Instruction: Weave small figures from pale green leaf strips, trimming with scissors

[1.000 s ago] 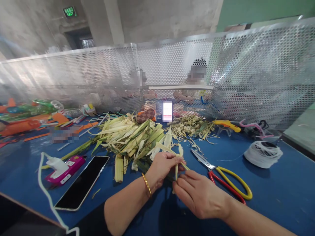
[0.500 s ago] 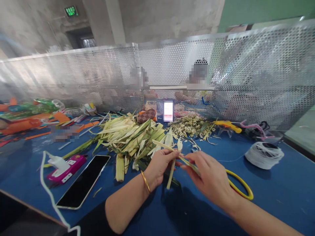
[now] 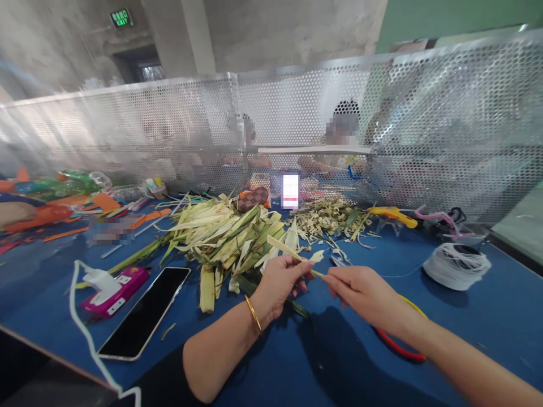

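A pale corn husk strip (image 3: pixel 285 249) runs through the fingers of my left hand (image 3: pixel 282 282), which is closed on it. My right hand (image 3: pixel 360 291) pinches the lower right end of the same strip, just beside the left fingertips. A loose flap of husk sticks out above the left thumb. Behind my hands lies a big heap of corn husks (image 3: pixel 229 234). Scissors with red and yellow handles (image 3: pixel 401 346) rest on the table, largely hidden under my right hand and forearm.
A phone (image 3: pixel 146 314) and a purple power strip (image 3: pixel 116 291) with a white cable lie at left. Husk scraps (image 3: pixel 335 217) are piled at the back, near a yellow glue gun (image 3: pixel 394 216). A white string coil (image 3: pixel 456 265) sits right. A perforated metal screen (image 3: pixel 288 113) stands behind.
My right hand has moved right, off the crossing of the strips to the end of one. The hanging strip below my left hand is no longer visible. The left hand has stayed nearly still.
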Tool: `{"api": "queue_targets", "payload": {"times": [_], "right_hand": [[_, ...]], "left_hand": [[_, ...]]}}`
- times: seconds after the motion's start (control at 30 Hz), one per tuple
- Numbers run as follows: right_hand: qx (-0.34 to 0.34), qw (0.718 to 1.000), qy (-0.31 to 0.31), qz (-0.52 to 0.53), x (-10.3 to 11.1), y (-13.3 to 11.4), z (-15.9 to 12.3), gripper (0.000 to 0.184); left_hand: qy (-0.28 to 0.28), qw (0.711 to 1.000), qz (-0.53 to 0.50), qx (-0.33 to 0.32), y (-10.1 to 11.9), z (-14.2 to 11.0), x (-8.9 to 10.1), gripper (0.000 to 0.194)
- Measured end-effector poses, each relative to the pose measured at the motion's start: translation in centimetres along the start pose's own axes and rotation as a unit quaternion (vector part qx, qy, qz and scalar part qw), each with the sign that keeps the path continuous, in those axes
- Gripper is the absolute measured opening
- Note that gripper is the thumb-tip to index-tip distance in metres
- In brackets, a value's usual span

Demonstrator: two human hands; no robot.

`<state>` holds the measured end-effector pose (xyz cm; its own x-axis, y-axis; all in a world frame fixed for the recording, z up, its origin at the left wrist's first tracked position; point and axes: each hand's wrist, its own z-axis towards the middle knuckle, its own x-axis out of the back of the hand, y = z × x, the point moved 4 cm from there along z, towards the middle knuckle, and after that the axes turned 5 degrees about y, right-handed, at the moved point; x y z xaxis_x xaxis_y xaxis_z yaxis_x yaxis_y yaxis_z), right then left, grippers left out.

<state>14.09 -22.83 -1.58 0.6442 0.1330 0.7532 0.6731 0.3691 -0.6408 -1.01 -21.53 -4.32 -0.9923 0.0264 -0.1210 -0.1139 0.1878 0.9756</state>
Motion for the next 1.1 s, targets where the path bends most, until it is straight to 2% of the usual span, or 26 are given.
{"api": "queue_targets", "payload": {"times": [0.07, 0.13, 0.23, 0.3, 0.37, 0.5, 0.57, 0.67, 0.8, 0.9, 1.1], "right_hand": [[-0.058, 0.993, -0.036, 0.099, 0.1, 0.7, 0.4, 0.045], [-0.138, 0.965, -0.063, 0.216, -0.3, 1.6, 0.7, 0.049], [-0.242, 0.888, -0.022, 0.391, -1.2, 2.6, 0.9, 0.044], [-0.278, 0.833, 0.010, 0.479, -1.9, 2.9, 0.9, 0.038], [-0.289, 0.802, 0.024, 0.522, -2.5, 3.0, 0.8, 0.036], [-0.275, 0.802, 0.060, 0.527, -2.7, 2.8, 0.6, 0.036], [-0.269, 0.808, 0.066, 0.520, -2.7, 2.8, 0.6, 0.033], [-0.257, 0.817, 0.076, 0.511, -2.7, 2.9, 0.7, 0.031], [-0.247, 0.815, 0.125, 0.509, -2.1, 3.2, 0.8, 0.033], [-0.237, 0.817, 0.154, 0.503, -1.6, 3.1, 0.9, 0.036], [-0.219, 0.830, 0.165, 0.486, -1.4, 3.2, 0.9, 0.038]], "left_hand": [[-0.014, 1.000, -0.015, 0.005, 0.1, -0.2, -0.1, 0.030], [-0.035, 0.998, -0.042, 0.015, 0.1, -0.4, -0.4, 0.033], [-0.062, 0.995, -0.062, 0.045, 0.0, -0.8, -0.8, 0.033], [-0.076, 0.993, -0.048, 0.071, -0.3, -1.1, -1.0, 0.031], [-0.098, 0.991, -0.022, 0.093, -0.6, -1.3, -1.4, 0.030], [-0.144, 0.982, -0.005, 0.119, -1.1, -1.6, -2.0, 0.041], [-0.142, 0.982, -0.002, 0.121, -1.2, -1.7, -2.0, 0.046], [-0.117, 0.985, 0.024, 0.121, -1.2, -1.7, -1.8, 0.036], [-0.097, 0.987, 0.040, 0.120, -1.2, -1.7, -1.7, 0.023], [-0.101, 0.987, 0.039, 0.120, -1.3, -1.6, -1.8, 0.019], [-0.129, 0.984, 0.032, 0.116, -1.6, -1.6, -2.0, 0.024]]}}
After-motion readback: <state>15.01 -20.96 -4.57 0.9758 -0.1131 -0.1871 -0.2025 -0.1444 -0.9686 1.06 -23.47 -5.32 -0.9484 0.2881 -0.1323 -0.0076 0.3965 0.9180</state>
